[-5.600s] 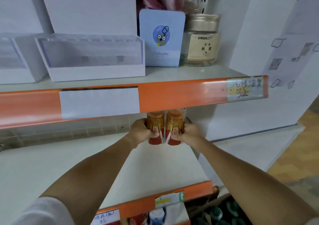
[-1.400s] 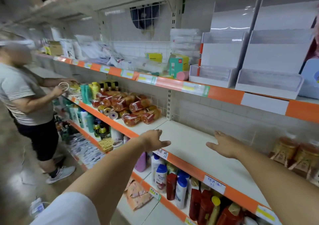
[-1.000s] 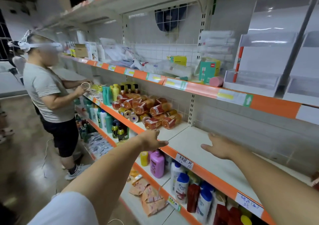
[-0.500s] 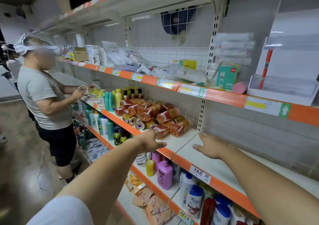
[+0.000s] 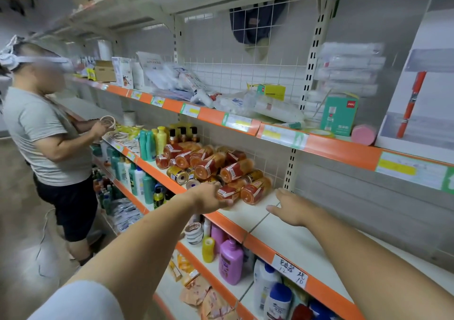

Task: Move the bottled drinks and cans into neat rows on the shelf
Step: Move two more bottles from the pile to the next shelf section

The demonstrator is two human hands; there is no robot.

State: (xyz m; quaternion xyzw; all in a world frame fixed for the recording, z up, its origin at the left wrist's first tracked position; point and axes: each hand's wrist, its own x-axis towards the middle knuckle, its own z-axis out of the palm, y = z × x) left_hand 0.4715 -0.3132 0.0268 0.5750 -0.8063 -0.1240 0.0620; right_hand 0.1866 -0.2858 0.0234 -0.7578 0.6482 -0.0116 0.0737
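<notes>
Head view shows both hands now reaching toward the heap of bottles, closer to it than half a second ago. The left hand (image 5: pixel 213 198) has its fingers loosely extended, holding nothing, just short of the nearest lying bottle (image 5: pixel 255 190). The right hand (image 5: pixel 292 209) is spread open above the bare shelf (image 5: pixel 282 236), also empty. Beyond them the pile of bottled drinks and cans (image 5: pixel 208 165) lies jumbled on its side against the back wall. Farther left, another person (image 5: pixel 46 137) handles something at the same shelving. Judging by this, the next pickup is about to begin; most of the pile is unsorted.
</notes>
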